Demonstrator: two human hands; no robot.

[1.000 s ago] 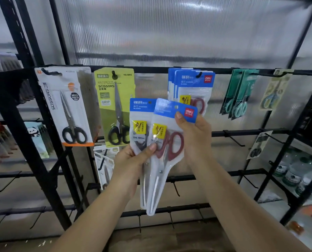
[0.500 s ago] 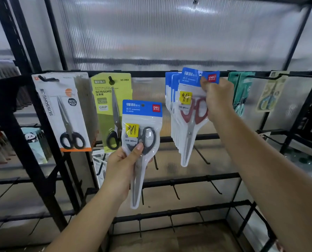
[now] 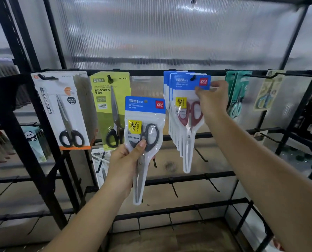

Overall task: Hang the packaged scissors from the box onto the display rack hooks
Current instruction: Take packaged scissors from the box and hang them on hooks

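While the left hand [image 3: 126, 160] gripped a black-handled scissors pack [image 3: 144, 142] at frame centre, the right hand [image 3: 213, 100] pinched a glossy red-handled pack [image 3: 188, 113] hanging on a hook [image 3: 193, 77]. White [image 3: 60, 110] and green cards [image 3: 109, 106] hung upper left on the black wire rack [image 3: 144, 72].

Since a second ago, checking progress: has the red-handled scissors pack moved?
Yes. The red-handled pack went up and right from beside the green card onto the hook, right hand holding it.
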